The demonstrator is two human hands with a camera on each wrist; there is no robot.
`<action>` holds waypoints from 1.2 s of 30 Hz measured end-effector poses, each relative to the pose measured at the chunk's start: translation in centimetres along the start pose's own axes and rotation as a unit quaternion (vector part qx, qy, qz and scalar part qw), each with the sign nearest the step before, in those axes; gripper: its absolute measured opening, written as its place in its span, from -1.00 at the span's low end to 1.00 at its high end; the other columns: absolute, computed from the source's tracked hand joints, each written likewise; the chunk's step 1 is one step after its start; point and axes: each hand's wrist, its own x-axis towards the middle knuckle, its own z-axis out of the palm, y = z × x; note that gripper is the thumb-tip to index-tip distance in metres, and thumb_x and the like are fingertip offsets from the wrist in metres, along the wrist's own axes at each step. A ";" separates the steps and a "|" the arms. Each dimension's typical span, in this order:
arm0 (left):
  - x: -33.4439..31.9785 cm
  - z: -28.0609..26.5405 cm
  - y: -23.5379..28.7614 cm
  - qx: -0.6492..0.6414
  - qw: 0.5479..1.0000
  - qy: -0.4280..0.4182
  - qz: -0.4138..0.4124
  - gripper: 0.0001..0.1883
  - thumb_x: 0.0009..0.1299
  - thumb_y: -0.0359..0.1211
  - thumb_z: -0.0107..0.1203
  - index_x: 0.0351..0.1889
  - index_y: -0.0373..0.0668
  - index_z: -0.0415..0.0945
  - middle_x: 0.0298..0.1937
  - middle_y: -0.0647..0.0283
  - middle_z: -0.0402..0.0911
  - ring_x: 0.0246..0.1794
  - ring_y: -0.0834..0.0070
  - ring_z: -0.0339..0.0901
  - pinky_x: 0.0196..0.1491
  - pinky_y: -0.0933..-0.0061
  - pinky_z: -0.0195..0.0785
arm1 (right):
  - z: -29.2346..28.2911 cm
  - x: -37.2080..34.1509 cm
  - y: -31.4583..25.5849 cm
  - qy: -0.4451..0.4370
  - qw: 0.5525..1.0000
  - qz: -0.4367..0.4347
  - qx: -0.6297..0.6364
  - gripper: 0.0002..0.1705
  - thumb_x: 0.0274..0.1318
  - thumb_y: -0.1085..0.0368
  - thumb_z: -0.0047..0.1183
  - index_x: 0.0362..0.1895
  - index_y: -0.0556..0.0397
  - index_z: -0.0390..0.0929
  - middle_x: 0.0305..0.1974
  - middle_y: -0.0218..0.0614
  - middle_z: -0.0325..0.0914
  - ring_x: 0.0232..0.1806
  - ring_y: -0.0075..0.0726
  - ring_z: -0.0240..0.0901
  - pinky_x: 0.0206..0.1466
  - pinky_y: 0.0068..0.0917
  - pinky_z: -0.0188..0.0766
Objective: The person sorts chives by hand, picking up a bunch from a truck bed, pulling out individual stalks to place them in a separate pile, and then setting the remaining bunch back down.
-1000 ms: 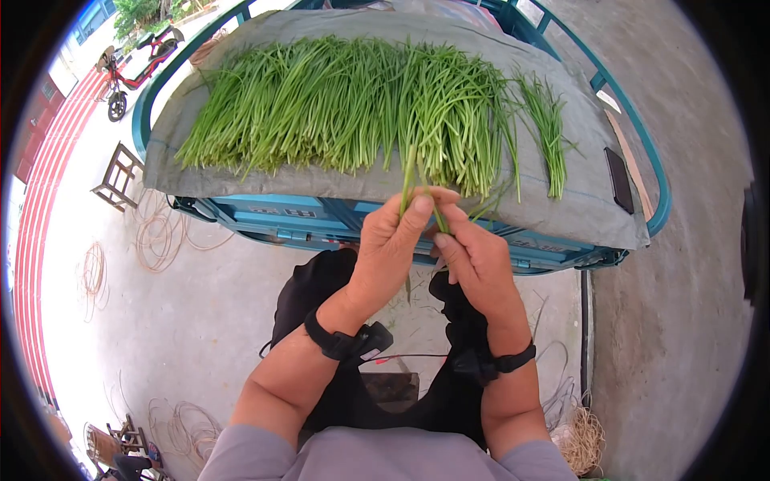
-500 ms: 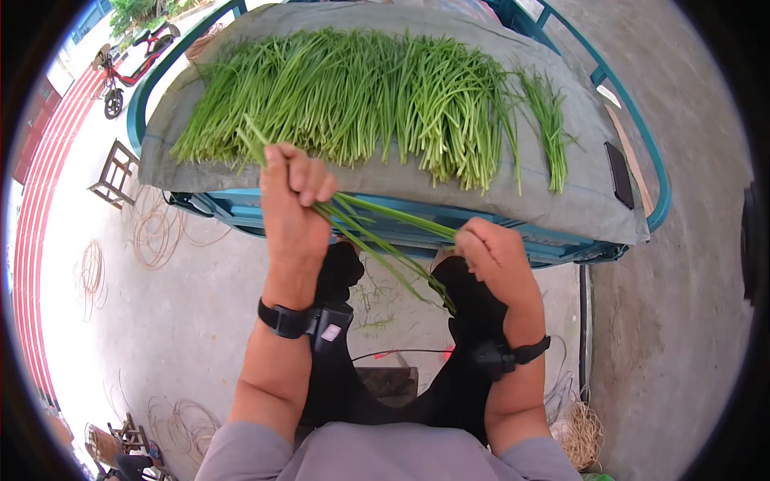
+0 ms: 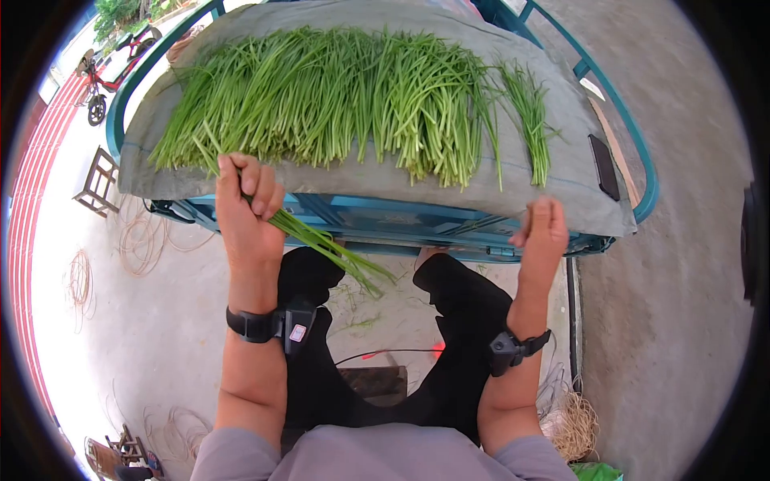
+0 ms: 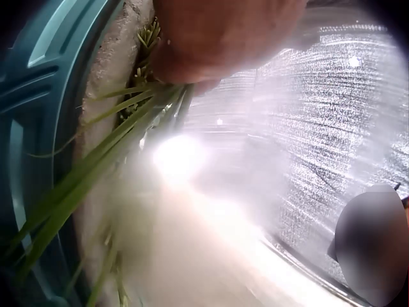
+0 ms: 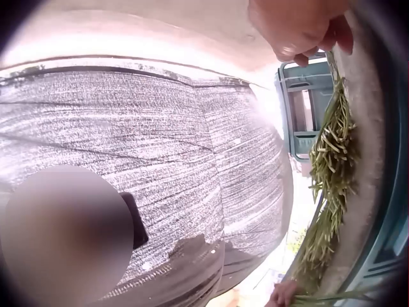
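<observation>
A small bunch of garlic chives (image 3: pixel 329 248) is gripped in my left hand (image 3: pixel 250 196), cut ends pointing up to the left and leaves trailing down to the right. In the left wrist view the same chives (image 4: pixel 83 173) hang below the fingers. My right hand (image 3: pixel 545 224) is raised at the cloth's front edge, fingers loosely bent, with no stalk showing in it. Behind it lies a thin bunch of chives (image 3: pixel 529 128). A wide row of chives (image 3: pixel 321 100) covers the grey cloth (image 3: pixel 561 180) on the blue cart bed.
A dark phone (image 3: pixel 603 167) lies on the cloth at right, inside the blue rail (image 3: pixel 642 172). The blue tailgate (image 3: pixel 385 218) stands before my knees. Leaf scraps (image 3: pixel 357 322) litter the floor. A wooden stool (image 3: pixel 98 181) and coiled strands (image 3: pixel 144 236) are at left.
My hands have moved apart. The left one carried its chives left; the right one let go of the leaf ends and moved right toward the cart's corner.
</observation>
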 end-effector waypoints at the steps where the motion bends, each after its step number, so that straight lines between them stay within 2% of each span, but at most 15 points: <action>1: -0.4 0.6 -0.3 0.015 1.000 -0.007 -0.010 -0.73 0.54 -0.19 -0.24 -0.33 -0.12 0.32 -0.62 0.48 0.11 -0.72 0.74 -0.04 -0.71 0.67 -0.16 | 1.0 -0.3 -0.7 -0.001 0.999 0.008 -0.040 -0.74 0.23 0.20 -0.04 -0.33 0.18 0.47 -0.55 -0.38 0.43 -0.71 -0.64 0.23 -0.59 -0.65 0.23; 3: -1.5 1.8 -1.2 0.047 0.998 -0.020 -0.031 -0.72 0.52 -0.15 -0.17 -0.36 -0.10 0.32 -0.64 0.50 0.09 -0.73 0.76 -0.06 -0.70 0.67 -0.19 | 2.5 -0.6 -1.4 -0.014 0.996 0.010 -0.092 -0.75 0.19 0.22 -0.01 -0.28 0.19 0.49 -0.48 -0.34 0.48 -0.69 -0.63 0.27 -0.56 -0.64 0.26; 8: -3.8 3.5 -3.5 0.144 0.982 -0.094 -0.075 -0.76 0.51 -0.21 -0.13 -0.37 -0.11 0.36 -0.71 0.55 0.01 -0.75 0.77 -0.09 -0.70 0.67 -0.24 | 3.2 0.2 -1.2 -0.054 0.988 -0.014 -0.147 -0.75 0.12 0.29 0.06 -0.17 0.19 0.51 -0.38 -0.35 0.53 -0.62 -0.63 0.35 -0.52 -0.65 0.29; 10: -4.4 3.7 -4.0 0.180 0.973 -0.131 -0.067 -0.77 0.50 -0.23 -0.12 -0.36 -0.12 0.37 -0.71 0.55 0.03 -0.75 0.76 -0.08 -0.69 0.66 -0.24 | 2.9 -0.1 -1.3 -0.024 0.992 -0.049 -0.116 -0.79 0.10 0.34 0.06 -0.18 0.17 0.52 -0.38 -0.38 0.53 -0.61 -0.63 0.35 -0.51 -0.66 0.28; 11: -4.6 3.3 -3.9 0.176 0.968 -0.148 -0.103 -0.83 0.47 -0.27 -0.03 -0.29 -0.16 0.43 -0.63 0.54 0.21 -0.65 0.80 0.06 -0.59 0.70 -0.10 | 2.7 -0.3 -1.4 -0.010 0.993 -0.067 -0.100 -0.81 0.09 0.36 0.07 -0.19 0.16 0.52 -0.38 -0.39 0.53 -0.61 -0.63 0.35 -0.51 -0.66 0.28; 14: -5.6 4.7 -4.1 0.310 0.933 -0.159 -0.089 -0.86 0.43 -0.31 0.03 -0.23 -0.18 0.48 -0.56 0.57 0.24 -0.55 0.82 0.11 -0.49 0.74 -0.02 | 2.4 -2.0 -2.4 0.011 0.986 -0.147 -0.083 -0.82 0.03 0.44 0.11 -0.21 0.11 0.53 -0.37 -0.39 0.53 -0.59 -0.65 0.35 -0.49 -0.66 0.30; 15: -5.8 4.9 -4.2 0.327 0.925 -0.167 -0.099 -0.84 0.41 -0.33 0.06 -0.14 -0.19 0.51 -0.51 0.60 0.23 -0.48 0.82 0.10 -0.41 0.75 0.00 | 2.6 -2.3 -2.5 0.004 0.984 -0.161 -0.080 -0.82 0.01 0.46 0.13 -0.23 0.10 0.53 -0.38 -0.39 0.53 -0.59 -0.64 0.35 -0.49 -0.66 0.30; 18: -6.2 5.5 -4.9 0.353 0.912 -0.194 -0.083 -0.81 0.41 -0.35 0.06 -0.07 -0.17 0.51 -0.52 0.60 0.20 -0.50 0.80 0.07 -0.43 0.74 -0.02 | 3.1 -3.1 -2.7 -0.011 0.971 -0.222 -0.085 -0.81 -0.07 0.50 0.19 -0.29 0.09 0.54 -0.38 -0.37 0.53 -0.59 -0.61 0.36 -0.48 -0.65 0.31; 19: -6.1 5.5 -4.9 0.367 0.902 -0.212 -0.083 -0.74 0.39 -0.36 0.07 0.03 -0.13 0.49 -0.53 0.59 0.17 -0.50 0.80 0.08 -0.43 0.73 -0.01 | 3.1 -3.3 -2.8 -0.013 0.962 -0.256 -0.098 -0.80 -0.10 0.51 0.21 -0.31 0.08 0.55 -0.39 -0.36 0.54 -0.60 -0.59 0.36 -0.48 -0.65 0.31; 22: -6.6 6.6 -5.4 0.357 0.904 -0.219 -0.080 -0.69 0.38 -0.41 0.08 0.08 -0.21 0.47 -0.54 0.61 0.11 -0.53 0.81 0.01 -0.46 0.73 -0.11 | 3.6 -4.4 -3.4 -0.035 0.938 -0.329 -0.104 -0.78 -0.17 0.52 0.25 -0.34 0.08 0.56 -0.39 -0.32 0.55 -0.59 -0.52 0.39 -0.48 -0.63 0.33; 26: -6.9 7.0 -6.1 0.385 0.879 -0.274 -0.061 -0.58 0.31 -0.47 0.14 0.16 -0.13 0.44 -0.56 0.59 0.01 -0.53 0.79 -0.01 -0.46 0.73 -0.08 | 4.3 -5.6 -4.4 -0.086 0.914 -0.388 -0.077 -0.74 -0.24 0.54 0.29 -0.35 0.07 0.57 -0.39 -0.27 0.56 -0.57 -0.48 0.43 -0.47 -0.60 0.37; 30: -6.8 6.6 -6.7 0.388 0.860 -0.330 -0.026 -0.53 0.27 -0.53 0.14 0.18 -0.16 0.41 -0.40 0.51 0.38 -0.47 0.76 0.17 -0.37 0.74 0.11 | 5.0 -5.8 -5.1 -0.135 0.894 -0.425 -0.048 -0.71 -0.26 0.53 0.32 -0.35 0.07 0.55 -0.44 -0.27 0.56 -0.59 -0.47 0.44 -0.54 -0.61 0.36; 33: -6.7 6.1 -7.1 0.363 0.867 -0.340 0.011 -0.55 0.27 -0.55 0.12 0.16 -0.18 0.42 -0.15 0.39 0.55 -0.35 0.73 0.36 -0.26 0.69 0.26 | 5.5 -6.1 -5.4 -0.154 0.887 -0.433 -0.037 -0.70 -0.26 0.52 0.34 -0.35 0.07 0.55 -0.46 -0.29 0.56 -0.60 -0.48 0.43 -0.57 -0.63 0.34; 36: -6.5 5.9 -7.3 0.361 0.867 -0.343 0.014 -0.58 0.28 -0.54 0.10 0.13 -0.19 0.44 -0.06 0.29 0.58 -0.23 0.68 0.46 -0.16 0.61 0.34 | 6.0 -6.3 -5.4 -0.155 0.886 -0.435 -0.025 -0.69 -0.27 0.51 0.35 -0.35 0.07 0.54 -0.47 -0.29 0.55 -0.60 -0.49 0.43 -0.58 -0.63 0.33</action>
